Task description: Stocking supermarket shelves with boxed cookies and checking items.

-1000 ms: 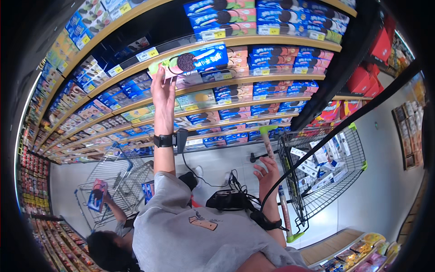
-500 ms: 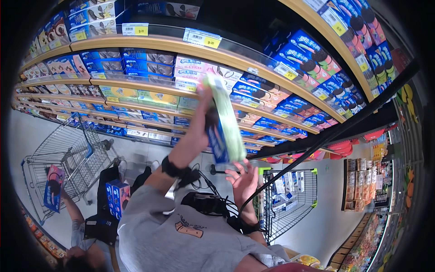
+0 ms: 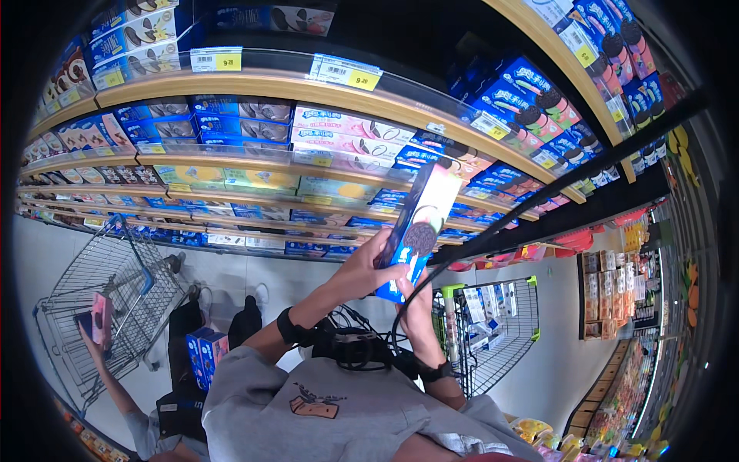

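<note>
A blue cookie box (image 3: pixel 420 231) with a pale green-white side and a dark sandwich cookie printed on it is held up in front of the shelves, tilted. My left hand (image 3: pixel 360 271) is closed round its lower left part. At the box's lower end, my right hand (image 3: pixel 417 314) also grips it, with some fingers hidden behind the box. A black cable (image 3: pixel 493 231) crosses in front, close to my right hand. Beyond the box, pink-and-white cookie boxes (image 3: pixel 346 137) lie stacked on a shelf.
Shelves of boxed cookies (image 3: pixel 531 108) curve across the far side. A cart (image 3: pixel 500 316) with packages stands to my right. On the left are a wire cart (image 3: pixel 100 300) and another person's arm (image 3: pixel 115 377) with a pink-and-blue box. Two blue boxes (image 3: pixel 206 356) stand beside that person.
The box has shifted right and turned to show its cookie print. My right hand, earlier open below it, has closed on its lower end. The other person's box has turned.
</note>
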{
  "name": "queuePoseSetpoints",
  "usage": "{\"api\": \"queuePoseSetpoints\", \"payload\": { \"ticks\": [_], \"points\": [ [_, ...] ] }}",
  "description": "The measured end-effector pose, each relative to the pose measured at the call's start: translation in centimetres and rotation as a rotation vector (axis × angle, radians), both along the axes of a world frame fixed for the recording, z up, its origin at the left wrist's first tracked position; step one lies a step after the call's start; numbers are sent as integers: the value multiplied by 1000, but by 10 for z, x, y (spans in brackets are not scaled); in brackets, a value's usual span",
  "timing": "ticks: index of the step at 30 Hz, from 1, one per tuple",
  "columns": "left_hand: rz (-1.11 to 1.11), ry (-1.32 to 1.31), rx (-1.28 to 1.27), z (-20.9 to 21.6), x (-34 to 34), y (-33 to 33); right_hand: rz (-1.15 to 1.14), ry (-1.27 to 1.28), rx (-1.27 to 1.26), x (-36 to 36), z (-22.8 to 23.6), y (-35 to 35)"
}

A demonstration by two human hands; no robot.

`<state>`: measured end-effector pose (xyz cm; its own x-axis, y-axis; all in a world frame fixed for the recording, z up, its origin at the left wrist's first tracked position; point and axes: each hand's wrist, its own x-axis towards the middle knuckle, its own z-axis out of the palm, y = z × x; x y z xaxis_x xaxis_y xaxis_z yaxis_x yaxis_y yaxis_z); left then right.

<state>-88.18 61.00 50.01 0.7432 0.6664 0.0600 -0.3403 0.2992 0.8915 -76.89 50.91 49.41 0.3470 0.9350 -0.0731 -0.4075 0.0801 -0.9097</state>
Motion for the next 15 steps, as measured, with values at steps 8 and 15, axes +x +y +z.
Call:
{"api": "queuePoseSetpoints", "payload": {
  "ticks": [8,15],
  "points": [
    [184,97,164,33,-11,3,55,67,34,-1,2,15],
    [196,24,237,10,0,2,66,32,84,5,-1,14]
  ]
}}
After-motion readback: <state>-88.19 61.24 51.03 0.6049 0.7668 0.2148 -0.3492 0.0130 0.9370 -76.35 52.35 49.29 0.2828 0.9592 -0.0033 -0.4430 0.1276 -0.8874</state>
